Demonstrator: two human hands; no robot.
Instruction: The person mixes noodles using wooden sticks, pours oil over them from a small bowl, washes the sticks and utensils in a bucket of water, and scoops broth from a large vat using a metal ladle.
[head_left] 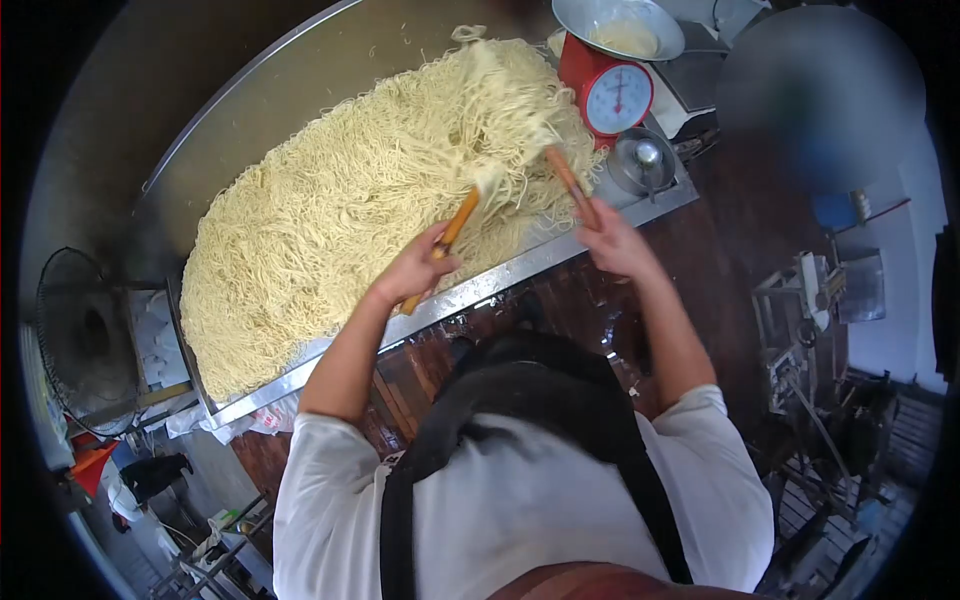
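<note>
A big heap of pale yellow noodles (310,220) fills a long metal-edged tray (465,291). My left hand (415,270) is closed around a yellowish wooden stick (460,217), whose upper end meets the noodles. In my right hand (616,244) is a reddish-brown wooden stick (568,178), tilted up and left into the heap. Both hands are near the tray's front edge. At the upper right, noodles above the stick tips are lifted and blurred by motion. The far ends of both sticks are blurred or hidden among the noodles.
A red dial scale (610,95) with a metal pan (620,30) holding some noodles stands at the tray's right end. Beside it sits a round metal container (642,160). A caged fan (88,340) is at left, metal machinery (810,300) at right.
</note>
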